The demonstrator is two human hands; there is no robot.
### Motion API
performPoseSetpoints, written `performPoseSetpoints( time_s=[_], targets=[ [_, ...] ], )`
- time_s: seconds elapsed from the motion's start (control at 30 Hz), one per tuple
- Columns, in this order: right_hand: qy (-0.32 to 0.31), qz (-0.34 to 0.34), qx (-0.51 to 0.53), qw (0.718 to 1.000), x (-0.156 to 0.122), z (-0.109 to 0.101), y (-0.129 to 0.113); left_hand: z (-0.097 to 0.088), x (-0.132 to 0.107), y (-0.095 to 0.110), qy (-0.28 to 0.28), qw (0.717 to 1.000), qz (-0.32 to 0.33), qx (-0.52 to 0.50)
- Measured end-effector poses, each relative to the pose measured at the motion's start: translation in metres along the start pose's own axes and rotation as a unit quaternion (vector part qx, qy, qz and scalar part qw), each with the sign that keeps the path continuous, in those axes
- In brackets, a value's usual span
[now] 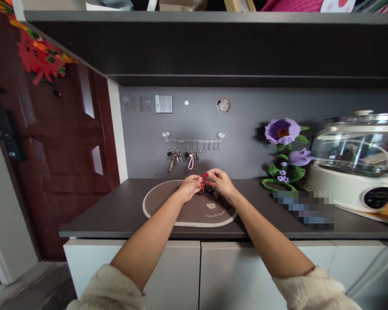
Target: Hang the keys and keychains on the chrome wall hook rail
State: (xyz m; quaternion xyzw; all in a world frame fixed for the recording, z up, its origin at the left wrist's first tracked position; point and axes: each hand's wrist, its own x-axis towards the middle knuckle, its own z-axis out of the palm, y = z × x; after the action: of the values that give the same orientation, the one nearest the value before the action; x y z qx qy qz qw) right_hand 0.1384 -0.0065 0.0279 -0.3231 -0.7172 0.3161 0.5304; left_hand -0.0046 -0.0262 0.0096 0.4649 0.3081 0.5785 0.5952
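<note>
A bunch of keys with a red cord (203,182) is held up between my two hands, over the brown oval mat (168,209). My left hand (190,188) pinches the red cord from the left. On the other side, my right hand (223,183) has its fingers closed at the top of the bunch, near the ring. Dark parts of the bunch hang by the right palm, partly hidden. Just behind, a metal hook rail (194,141) is fixed to the grey wall; key bunches (175,156) and a pink-looped set (191,161) hang from it.
A purple knitted flower (282,131) stands on the dark counter (103,211) at right, beside a white glass-topped appliance (342,181). A shelf (213,47) overhangs the counter. White cabinet doors (168,271) are below; a dark red door (61,172) is at left.
</note>
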Motion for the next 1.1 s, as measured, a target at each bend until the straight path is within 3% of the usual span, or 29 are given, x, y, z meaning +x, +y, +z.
performPoseSetpoints(
  time_s=[0.27,0.47,0.63,0.8,1.1],
  targets=[
    [0.0,-0.037,-0.035,0.999,0.031,-0.009,-0.014,0.007,0.008,0.023,0.007,0.995,-0.015,0.095],
    [0.018,-0.027,-0.032,0.999,0.053,-0.009,-0.026,0.014,0.024,0.037,0.033,0.991,0.029,0.127],
    [0.033,-0.037,-0.054,0.997,0.072,-0.007,-0.03,0.011,0.032,0.028,0.078,0.989,0.074,0.1],
    [0.086,-0.041,-0.118,0.988,0.095,-0.008,-0.02,0.001,0.034,0.016,0.149,0.98,0.065,0.113],
    [0.162,-0.013,-0.206,0.965,0.122,-0.007,-0.018,-0.003,0.037,0.006,0.141,0.971,0.098,0.165]
  ],
)
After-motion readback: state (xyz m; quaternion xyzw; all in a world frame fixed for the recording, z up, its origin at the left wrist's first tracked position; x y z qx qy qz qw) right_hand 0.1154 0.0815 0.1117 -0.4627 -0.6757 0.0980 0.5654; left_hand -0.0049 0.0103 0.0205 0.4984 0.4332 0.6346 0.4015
